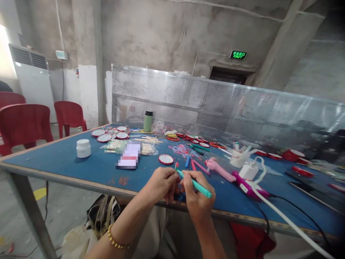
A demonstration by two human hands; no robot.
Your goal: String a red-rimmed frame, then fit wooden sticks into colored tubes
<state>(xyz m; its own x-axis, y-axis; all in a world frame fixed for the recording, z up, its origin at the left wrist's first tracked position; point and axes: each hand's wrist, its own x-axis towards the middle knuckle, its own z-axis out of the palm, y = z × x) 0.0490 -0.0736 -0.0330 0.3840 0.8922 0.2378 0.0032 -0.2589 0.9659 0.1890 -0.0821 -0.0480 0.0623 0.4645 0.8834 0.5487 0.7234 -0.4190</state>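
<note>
Nearest the camera, the left hand point(161, 183) and right hand point(196, 196) meet at the near edge of the blue counter point(67, 162). The right hand's fingers pinch a teal pen point(194, 183), its tip pointing toward 10 o'clock into the left hand. The left hand's fingers are curled and pressed together around a small item, which shows only as a thin stick tip with a red end point(176, 166); what it is cannot be told with certainty.

Progress, as a judgement: several round red-rimmed discs point(166, 159) lie finished or part-finished across the counter, with a cluster of them point(110, 135) at 11 o'clock; the piece in hand appears to be mid-work.

Surroundings: at 2 o'clock of the hands lies a pink tool point(219, 169), and beyond it a white charger point(249, 171) on a magenta device point(249, 187) whose white cable point(291, 223) trails off toward 4 o'clock. A white jar point(83, 148) stands at 10 o'clock, a green flask point(147, 121) at 12. Loose markers point(192, 163) just ahead of the hands crowd the working space.
</note>
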